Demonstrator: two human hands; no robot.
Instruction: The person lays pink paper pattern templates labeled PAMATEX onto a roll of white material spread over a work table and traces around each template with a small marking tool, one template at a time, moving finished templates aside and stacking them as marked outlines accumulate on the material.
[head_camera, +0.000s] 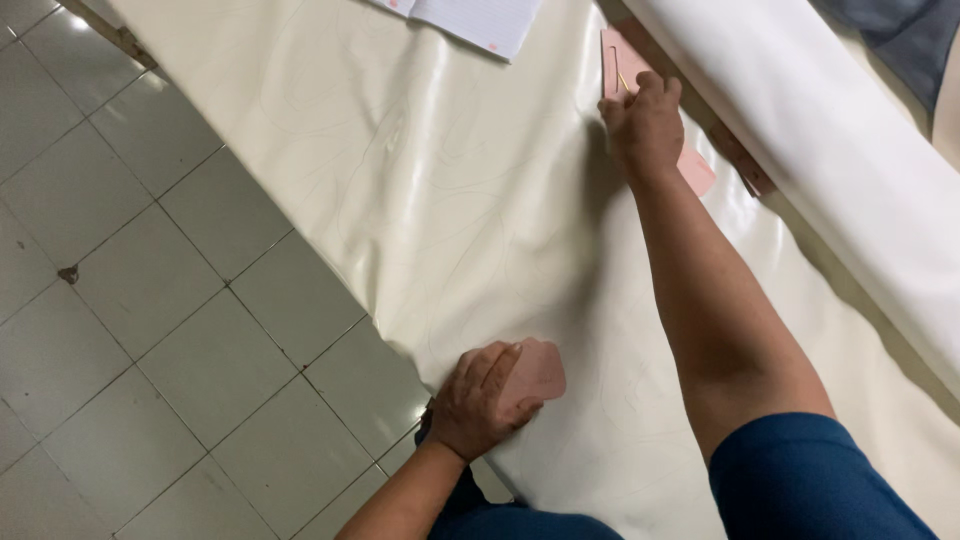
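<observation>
a wide sheet of glossy cream material (470, 200) lies spread flat over the desk, its near edge hanging toward the grey tiled floor (150, 300). faint traced outlines run across it, so it seems laid out smooth to take more outlines from the pink patterns resting on it.

the left hand (483, 400) sits close to the body at the sheet's near edge, fingers (490, 368) spread and pressed flat on a small rounded pink pattern piece (540, 372) — not gripping it but pinning it down against the sheet, most likely so it cannot slide on the slick surface. the piece shows only past the fingertips; the rest is under the palm.

the right hand (645, 125) reaches far across at the end of an outstretched arm, loosely curled and resting on a longer pink pattern piece (618, 60) that lies near the far edge of the sheet, one end showing above the knuckles and the other below the wrist. a thin yellowish tool (622, 82) — perhaps a pencil or marker — seems pinched in its fingers with the tip at the pattern, though it is too small to be sure.

just beyond that hand a thick roll of white material (830, 150) lies along the far side, and a lined notebook (470, 15) rests at the top edge of the sheet, well apart from both hands.
</observation>
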